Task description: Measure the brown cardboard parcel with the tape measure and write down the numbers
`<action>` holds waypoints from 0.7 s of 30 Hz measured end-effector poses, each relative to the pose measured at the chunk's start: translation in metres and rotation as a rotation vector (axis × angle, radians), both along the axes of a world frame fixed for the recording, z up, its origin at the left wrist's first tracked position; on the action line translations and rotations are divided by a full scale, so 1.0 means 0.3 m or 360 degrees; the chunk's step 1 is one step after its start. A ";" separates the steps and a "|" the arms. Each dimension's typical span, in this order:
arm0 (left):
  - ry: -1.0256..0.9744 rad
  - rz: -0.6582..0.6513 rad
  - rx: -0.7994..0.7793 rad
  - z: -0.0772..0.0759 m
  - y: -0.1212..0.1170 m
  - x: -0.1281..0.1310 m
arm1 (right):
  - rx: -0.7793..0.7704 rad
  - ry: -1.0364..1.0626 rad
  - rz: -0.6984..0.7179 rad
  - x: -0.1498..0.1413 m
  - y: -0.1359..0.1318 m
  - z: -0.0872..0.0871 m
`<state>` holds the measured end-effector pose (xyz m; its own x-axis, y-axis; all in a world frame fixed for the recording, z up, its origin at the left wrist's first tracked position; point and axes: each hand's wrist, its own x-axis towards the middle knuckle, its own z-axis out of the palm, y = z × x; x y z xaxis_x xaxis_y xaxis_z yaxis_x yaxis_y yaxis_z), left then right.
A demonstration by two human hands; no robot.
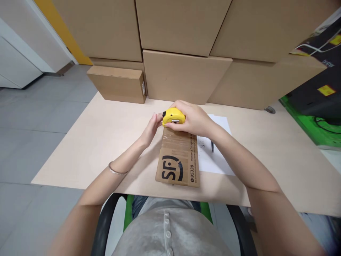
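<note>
A small brown cardboard parcel (179,161) with a black logo lies on the pale table (101,135) in front of me. My right hand (195,119) is closed over a yellow tape dispenser (173,116) resting on the parcel's far end. A strip of clear tape runs along the top of the parcel. My left hand (152,128) touches the parcel's far left corner beside the dispenser, fingers curled; a thin bracelet circles that wrist.
A white sheet of paper (218,156) with a pen (212,145) on it lies right of the parcel. Large cardboard boxes (186,74) line the back of the table, a small one (117,83) at the left. A black-and-green object (317,106) stands far right.
</note>
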<state>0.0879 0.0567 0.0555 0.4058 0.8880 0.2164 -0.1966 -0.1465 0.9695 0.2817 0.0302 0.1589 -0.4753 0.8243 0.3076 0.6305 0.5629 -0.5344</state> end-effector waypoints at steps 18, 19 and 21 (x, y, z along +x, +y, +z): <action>0.0072 -0.0083 0.0133 0.027 -0.011 -0.022 | -0.0124 0.0150 -0.0223 0.323 -0.127 -0.010; 0.0066 -0.0078 0.0131 0.026 -0.010 -0.022 | -0.0127 0.0154 -0.0221 0.320 -0.123 -0.016; 0.0065 -0.0067 0.0122 0.024 -0.009 -0.023 | -0.0142 0.0122 -0.0222 0.317 -0.116 -0.024</action>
<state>0.0810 0.0540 0.0627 0.4524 0.8514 0.2656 -0.1646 -0.2130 0.9631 0.3767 -0.0045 0.1515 -0.3320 0.9063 0.2615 0.6547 0.4210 -0.6278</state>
